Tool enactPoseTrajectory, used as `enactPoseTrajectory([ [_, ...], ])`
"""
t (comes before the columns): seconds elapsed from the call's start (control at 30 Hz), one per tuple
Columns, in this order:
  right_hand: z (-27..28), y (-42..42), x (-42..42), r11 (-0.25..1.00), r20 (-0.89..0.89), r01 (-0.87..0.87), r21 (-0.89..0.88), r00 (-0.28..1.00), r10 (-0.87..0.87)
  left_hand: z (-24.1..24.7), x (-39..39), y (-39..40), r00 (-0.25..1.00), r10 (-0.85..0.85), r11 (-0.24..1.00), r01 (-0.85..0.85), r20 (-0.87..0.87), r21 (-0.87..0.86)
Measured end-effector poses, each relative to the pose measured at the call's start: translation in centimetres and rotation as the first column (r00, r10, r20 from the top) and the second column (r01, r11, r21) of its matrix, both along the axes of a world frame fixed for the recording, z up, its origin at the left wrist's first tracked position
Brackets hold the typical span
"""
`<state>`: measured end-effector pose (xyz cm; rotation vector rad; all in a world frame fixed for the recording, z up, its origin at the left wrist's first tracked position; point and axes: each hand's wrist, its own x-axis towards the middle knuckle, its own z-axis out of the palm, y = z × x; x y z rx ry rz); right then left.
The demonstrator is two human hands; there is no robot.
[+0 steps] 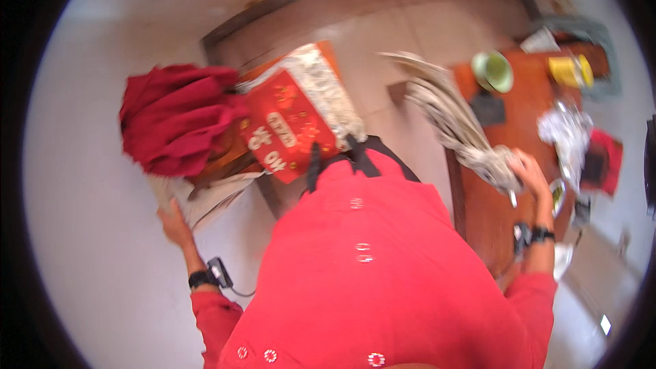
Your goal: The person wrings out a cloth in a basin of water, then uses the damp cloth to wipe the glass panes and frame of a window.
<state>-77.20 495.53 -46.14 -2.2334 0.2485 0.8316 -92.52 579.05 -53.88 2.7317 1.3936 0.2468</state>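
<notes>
My left hand [176, 223] grips a pale beige cloth [220, 197] near its end, thumb on top, at the left. Just above it lies a bunched dark red cloth [177, 120]. My right hand [528, 171], on the other side of my body, is closed on a crumpled beige cloth [456, 128] that stretches up and away, blurred, beside a wooden table. Between the two cloths, in front of my waist, is a red printed bag or cover [292, 130] with characters and flowers on it, next to a whitish patterned fabric [325, 89].
On the reddish wooden table [505, 148] at the right stand a green cup [493, 70] and a yellow container [570, 71]. A clear plastic bag [565, 136] and a red item [605, 161] lie near its far side. Tiled floor [369, 36] with a dark border stretches ahead.
</notes>
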Motion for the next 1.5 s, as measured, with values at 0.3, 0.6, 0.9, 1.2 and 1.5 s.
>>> enactPoseTrajectory([
  [0.3, 1.8, 22.7, 9.9, 0.917, 0.182, -0.372, 0.143, 0.921, 0.345, 3.6, 1.9, 0.4, 0.998, 0.007, 0.995, -0.002, 0.059, -0.095],
  [0.6, -37.7, 37.8, 17.6, 0.946, 0.128, -0.322, 0.047, 0.941, 0.314, 1.4, 8.9, 5.1, 0.969, -0.068, 0.973, 0.118, 0.239, -0.2],
  [0.9, -56.2, 44.0, 26.1, 0.984, 0.037, 0.099, 0.148, 0.994, -0.105, -2.6, 19.3, 5.5, 0.984, 0.057, 0.93, 0.01, 0.17, -0.368],
  [1.2, -59.1, 45.6, 27.9, 0.961, -0.077, 0.209, 0.179, 0.977, -0.198, -2.6, 20.0, 4.9, 0.96, 0.086, 0.902, 0.038, 0.265, -0.431],
  [1.5, -60.6, 46.0, 27.3, 0.948, -0.11, 0.216, 0.235, 0.975, -0.195, -2.7, 19.3, 4.7, 0.951, 0.091, 0.903, 0.045, 0.295, -0.426],
])
